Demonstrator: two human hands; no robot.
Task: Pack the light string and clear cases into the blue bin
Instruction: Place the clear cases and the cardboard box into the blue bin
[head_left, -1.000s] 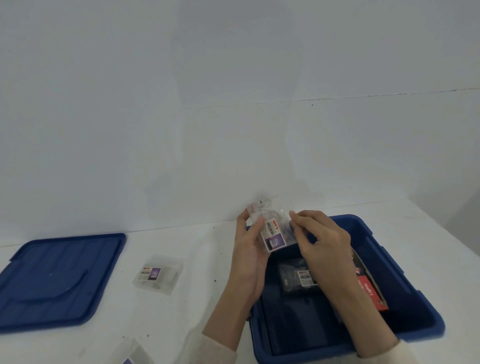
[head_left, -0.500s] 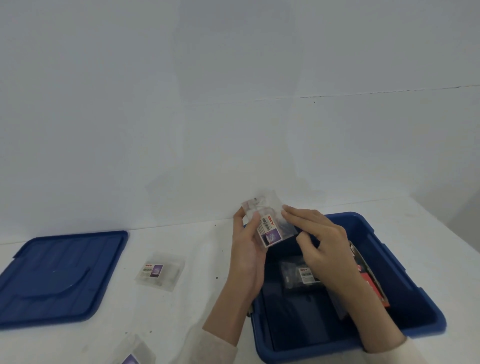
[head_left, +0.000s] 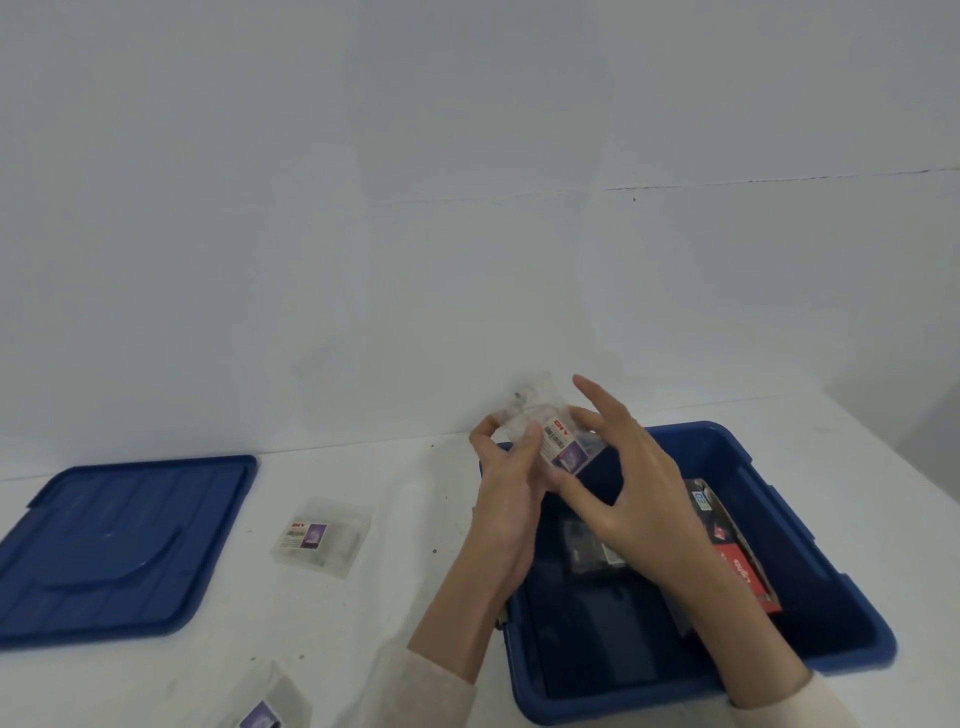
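- left hand (head_left: 506, 499) raised over the far-left corner of the blue bin (head_left: 727, 439); thumb and fingers curled round the held clear case (head_left: 550, 434), pinching its left side
- held clear case tilted, up off the surface, sticker with red print and a purple patch facing the camera; it sits above and just right of the left hand's fingertips, between the two hands
- right hand (head_left: 628, 493) just beside it on the right, fingers spread and mostly straight, gripping nothing; its fingertips reach the case's right edge, contact unclear
- both forearms in pale sleeves (head_left: 431, 691) at the bottom edge
- blue bin under the right hand, on the white surface (head_left: 415, 571); a dark packet (head_left: 584, 548) lies on its floor; a red box (head_left: 743, 577) with white lettering leans at its right wall
- second clear case (head_left: 322, 535) flat on the surface, left of the bin, well apart from the hands
- third clear case (head_left: 265, 712) cut off at the bottom edge
- blue lid (head_left: 119, 540) flat on the surface at far left
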